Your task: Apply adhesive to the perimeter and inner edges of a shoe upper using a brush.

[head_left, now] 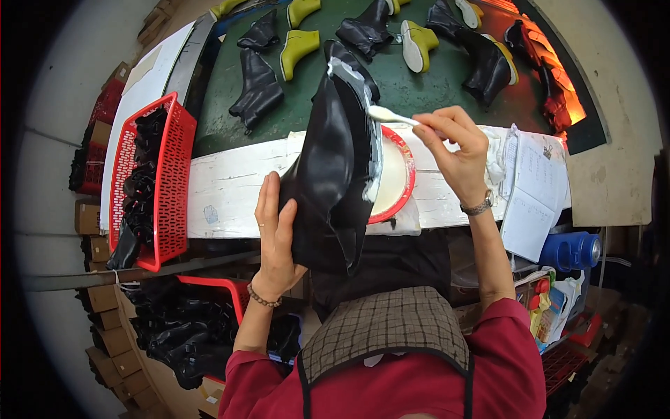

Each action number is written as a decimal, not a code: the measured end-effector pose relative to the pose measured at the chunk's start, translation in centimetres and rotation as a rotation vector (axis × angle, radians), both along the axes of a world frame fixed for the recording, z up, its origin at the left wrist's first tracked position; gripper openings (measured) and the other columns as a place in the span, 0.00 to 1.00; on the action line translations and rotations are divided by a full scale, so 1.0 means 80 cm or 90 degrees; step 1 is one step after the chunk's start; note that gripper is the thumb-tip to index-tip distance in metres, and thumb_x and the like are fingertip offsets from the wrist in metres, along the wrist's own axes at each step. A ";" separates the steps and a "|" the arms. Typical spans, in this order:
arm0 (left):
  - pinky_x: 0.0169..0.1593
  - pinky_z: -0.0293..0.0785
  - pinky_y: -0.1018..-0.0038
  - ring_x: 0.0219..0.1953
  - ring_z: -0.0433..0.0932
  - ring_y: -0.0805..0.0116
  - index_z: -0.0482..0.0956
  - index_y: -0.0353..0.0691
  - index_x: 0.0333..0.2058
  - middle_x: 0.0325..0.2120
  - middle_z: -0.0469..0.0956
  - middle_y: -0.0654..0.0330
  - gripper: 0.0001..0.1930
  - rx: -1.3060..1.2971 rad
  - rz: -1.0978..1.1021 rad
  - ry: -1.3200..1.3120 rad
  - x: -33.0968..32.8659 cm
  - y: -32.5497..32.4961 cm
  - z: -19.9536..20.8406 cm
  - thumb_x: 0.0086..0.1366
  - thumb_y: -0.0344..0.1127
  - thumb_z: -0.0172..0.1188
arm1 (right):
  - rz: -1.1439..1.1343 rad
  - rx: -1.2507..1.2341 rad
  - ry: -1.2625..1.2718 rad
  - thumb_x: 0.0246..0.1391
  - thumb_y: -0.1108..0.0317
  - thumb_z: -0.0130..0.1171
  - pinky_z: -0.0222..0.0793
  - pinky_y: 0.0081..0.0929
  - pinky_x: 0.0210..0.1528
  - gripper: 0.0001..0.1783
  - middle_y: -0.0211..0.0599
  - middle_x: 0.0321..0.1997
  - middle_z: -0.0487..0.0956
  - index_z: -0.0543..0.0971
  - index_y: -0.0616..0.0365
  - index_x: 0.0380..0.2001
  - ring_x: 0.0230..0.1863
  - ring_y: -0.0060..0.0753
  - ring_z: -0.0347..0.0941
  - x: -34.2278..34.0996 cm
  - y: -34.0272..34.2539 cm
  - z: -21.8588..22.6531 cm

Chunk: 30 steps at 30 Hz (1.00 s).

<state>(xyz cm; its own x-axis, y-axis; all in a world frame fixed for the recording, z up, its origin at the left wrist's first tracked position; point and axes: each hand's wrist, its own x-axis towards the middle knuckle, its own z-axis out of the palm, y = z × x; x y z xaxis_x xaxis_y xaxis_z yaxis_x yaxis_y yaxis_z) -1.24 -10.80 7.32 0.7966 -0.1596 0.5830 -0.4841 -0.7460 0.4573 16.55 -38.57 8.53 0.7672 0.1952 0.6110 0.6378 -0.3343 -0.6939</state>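
A black leather boot upper (328, 153) is held up in front of me, its open edge turned to the right. White glue (356, 78) coats that edge from the toe downward. My left hand (274, 234) grips the upper at its lower left side, the fingers partly behind it. In my right hand (455, 143) is a small brush (392, 116) with a white handle, pinched between thumb and fingers. Its pale tip lies at or very near the glued edge. Behind the upper stands a red-rimmed bowl of white glue (392, 183), partly hidden by it.
Beyond the white bench (230, 183), black uppers (257, 87) and yellow-green boot lasts (299, 50) lie on a green conveyor (216, 112). An orange-glowing heater (562, 77) is at far right. Red baskets (174, 188) of black uppers stand left; an open notebook (534, 195) and blue jug (569, 250) are right.
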 end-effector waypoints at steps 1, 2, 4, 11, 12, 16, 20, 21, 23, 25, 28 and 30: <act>0.74 0.51 0.45 0.76 0.50 0.30 0.54 0.41 0.74 0.75 0.47 0.33 0.54 -0.014 0.018 0.004 0.002 -0.001 0.000 0.48 0.25 0.71 | 0.026 -0.013 0.022 0.54 0.77 0.72 0.68 0.20 0.32 0.10 0.33 0.35 0.82 0.89 0.60 0.41 0.33 0.20 0.76 -0.009 0.001 0.002; 0.74 0.51 0.45 0.76 0.50 0.30 0.54 0.41 0.74 0.75 0.47 0.33 0.54 -0.014 0.024 0.006 0.003 0.000 0.001 0.48 0.25 0.71 | 0.051 -0.026 0.045 0.54 0.76 0.73 0.67 0.19 0.31 0.10 0.32 0.35 0.82 0.89 0.60 0.41 0.32 0.19 0.76 -0.018 0.002 0.002; 0.75 0.49 0.46 0.76 0.49 0.32 0.55 0.37 0.74 0.76 0.47 0.35 0.55 -0.005 0.065 0.019 0.007 0.000 0.002 0.42 0.19 0.65 | 0.088 -0.025 0.052 0.53 0.77 0.73 0.66 0.17 0.30 0.10 0.32 0.36 0.82 0.89 0.60 0.41 0.32 0.19 0.76 -0.037 0.003 -0.007; 0.76 0.46 0.47 0.77 0.47 0.34 0.55 0.36 0.74 0.76 0.46 0.36 0.57 -0.045 0.108 0.003 0.024 -0.003 0.003 0.37 0.14 0.56 | 0.139 -0.003 0.072 0.48 0.80 0.74 0.74 0.20 0.37 0.13 0.34 0.36 0.81 0.89 0.61 0.40 0.35 0.26 0.79 -0.092 0.009 -0.020; 0.76 0.46 0.47 0.77 0.47 0.34 0.55 0.36 0.74 0.76 0.46 0.36 0.57 -0.045 0.109 0.004 0.027 -0.002 0.002 0.37 0.14 0.56 | 0.140 -0.004 0.072 0.48 0.80 0.74 0.74 0.20 0.37 0.13 0.34 0.36 0.81 0.89 0.61 0.40 0.35 0.26 0.79 -0.095 0.007 -0.021; 0.76 0.47 0.47 0.77 0.48 0.34 0.55 0.35 0.74 0.76 0.47 0.36 0.54 -0.040 0.139 -0.026 0.036 0.002 -0.004 0.41 0.14 0.53 | 0.184 -0.021 0.067 0.47 0.79 0.75 0.73 0.21 0.36 0.14 0.34 0.36 0.81 0.89 0.60 0.39 0.35 0.26 0.78 -0.101 0.006 -0.019; 0.76 0.47 0.49 0.76 0.49 0.33 0.55 0.33 0.74 0.75 0.48 0.36 0.51 -0.036 0.162 -0.035 0.042 0.003 -0.013 0.45 0.13 0.52 | 0.209 -0.009 0.139 0.50 0.78 0.74 0.72 0.21 0.34 0.11 0.35 0.36 0.82 0.89 0.60 0.39 0.31 0.25 0.77 -0.101 0.005 -0.012; 0.76 0.47 0.49 0.76 0.49 0.33 0.55 0.33 0.74 0.75 0.48 0.36 0.51 -0.034 0.165 -0.035 0.039 0.005 -0.012 0.45 0.13 0.52 | 0.212 0.005 0.193 0.52 0.76 0.73 0.71 0.21 0.33 0.10 0.35 0.35 0.83 0.89 0.60 0.39 0.30 0.24 0.77 -0.100 0.005 -0.011; 0.76 0.49 0.55 0.76 0.55 0.41 0.56 0.31 0.73 0.74 0.54 0.38 0.50 -0.054 0.193 -0.020 0.030 0.016 -0.006 0.45 0.11 0.49 | 0.129 -0.059 0.201 0.54 0.74 0.72 0.70 0.21 0.31 0.08 0.34 0.34 0.83 0.89 0.59 0.39 0.29 0.24 0.77 -0.083 -0.001 -0.012; 0.76 0.51 0.59 0.75 0.58 0.47 0.57 0.31 0.73 0.73 0.58 0.40 0.47 -0.183 0.155 0.042 0.024 0.026 0.000 0.48 0.10 0.47 | -0.022 -0.179 0.166 0.58 0.68 0.70 0.68 0.24 0.27 0.05 0.31 0.31 0.83 0.89 0.54 0.37 0.26 0.25 0.77 -0.062 -0.018 -0.033; 0.65 0.69 0.71 0.62 0.76 0.63 0.65 0.28 0.69 0.62 0.75 0.46 0.36 -0.370 0.133 0.145 0.007 0.054 -0.005 0.59 0.12 0.44 | -0.064 -0.412 0.035 0.55 0.64 0.71 0.73 0.29 0.30 0.05 0.30 0.31 0.82 0.88 0.52 0.32 0.30 0.35 0.81 -0.048 -0.037 -0.061; 0.42 0.76 0.76 0.41 0.83 0.69 0.73 0.26 0.62 0.44 0.84 0.50 0.32 -0.525 0.117 0.265 -0.014 0.079 -0.009 0.56 0.13 0.48 | -0.043 -0.388 0.085 0.54 0.64 0.71 0.73 0.31 0.32 0.04 0.29 0.31 0.82 0.88 0.51 0.31 0.32 0.36 0.80 -0.049 -0.036 -0.058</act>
